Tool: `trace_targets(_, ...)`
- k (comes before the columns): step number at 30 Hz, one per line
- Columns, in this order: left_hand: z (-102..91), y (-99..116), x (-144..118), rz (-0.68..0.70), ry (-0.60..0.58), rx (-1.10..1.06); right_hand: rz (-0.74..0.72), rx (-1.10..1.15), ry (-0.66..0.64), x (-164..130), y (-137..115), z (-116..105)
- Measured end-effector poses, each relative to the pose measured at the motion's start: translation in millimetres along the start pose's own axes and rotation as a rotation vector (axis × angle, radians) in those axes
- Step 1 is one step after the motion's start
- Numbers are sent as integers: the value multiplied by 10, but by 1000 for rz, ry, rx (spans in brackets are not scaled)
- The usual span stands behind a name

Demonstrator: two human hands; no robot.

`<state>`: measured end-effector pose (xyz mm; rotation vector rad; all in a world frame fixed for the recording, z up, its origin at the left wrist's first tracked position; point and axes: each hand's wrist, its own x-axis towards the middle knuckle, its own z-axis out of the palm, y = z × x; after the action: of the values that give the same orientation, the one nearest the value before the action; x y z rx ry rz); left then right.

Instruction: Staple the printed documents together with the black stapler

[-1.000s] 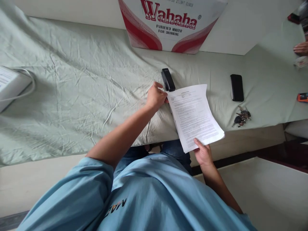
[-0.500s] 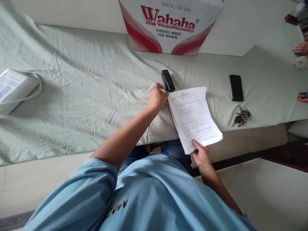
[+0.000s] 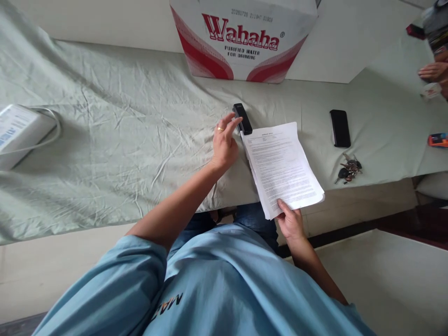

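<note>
Wide open run of wrinkled green cloth point(image 3: 115, 140) to the left of the left hand point(image 3: 224, 144), nothing on it until the white box with its cable point(image 3: 17, 133) at the far left edge. Straight ahead, the black stapler point(image 3: 242, 118) sits right at the fingertips, and behind it the Wahaha water carton point(image 3: 245, 39) walls off the back. To the right, the paper stack point(image 3: 282, 165) covers the near edge (its lower corner overhangs). Beyond it there's a clear strip, then the black phone point(image 3: 339, 128) and bunch of keys point(image 3: 348, 170) just below, close together. Another person's hand point(image 3: 432, 71) occupies the far right corner.
</note>
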<state>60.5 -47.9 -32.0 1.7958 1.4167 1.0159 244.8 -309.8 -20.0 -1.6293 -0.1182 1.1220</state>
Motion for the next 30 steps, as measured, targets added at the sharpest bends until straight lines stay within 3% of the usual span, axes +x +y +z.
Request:
trace_targets(3,-61,-44,50,147,-188,52,11,5,7,16,12,7)
trace_targets(7,-112,-53,77,118,-292,129,20,3,-12,38,37,6)
trace_targets(16,-73,104,94,20,-247,11,58,23,-74,48,91,-58)
trace_targets(19,-38,115,87,-10,-128,-6,61,23,-51,22,122,-130)
trace_targets(23,-5,126,239,-239,52,49,71,10,-43,-2,137,-206)
trace_targets(25,14,155,389,-340,41,84,73,10,-51,-3,138,-221)
trace_targets(30,71,247,694,-452,-135,137,69,3,-79,-6,153,-227)
